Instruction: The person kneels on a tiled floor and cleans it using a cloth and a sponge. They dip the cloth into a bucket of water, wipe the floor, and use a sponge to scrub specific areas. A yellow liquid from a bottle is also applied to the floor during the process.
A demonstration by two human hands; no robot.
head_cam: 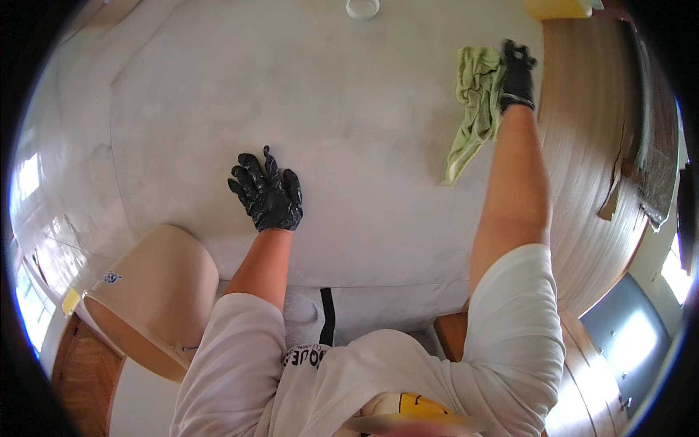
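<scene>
My left hand [271, 192], in a black disposable glove, lies palm down on a broad pale surface [349, 218] with faint grey marks. Its fingers are spread and it holds nothing. At the far right of that surface is my right hand [517, 74], also gloved in black, at the end of an outstretched arm. A crumpled light-green cloth [476, 109] lies against its left side, trailing back towards me. The right fingers look bent and somewhat blurred, so whether they grip the cloth is unclear.
A beige lampshade [164, 284] tilts beside my left forearm. Wood-grain boarding [584, 136] borders the surface on the right, with a plastic-wrapped item [658, 142] beyond it. A white ring-shaped object [362, 8] and a yellow container [557, 7] sit at the far edge.
</scene>
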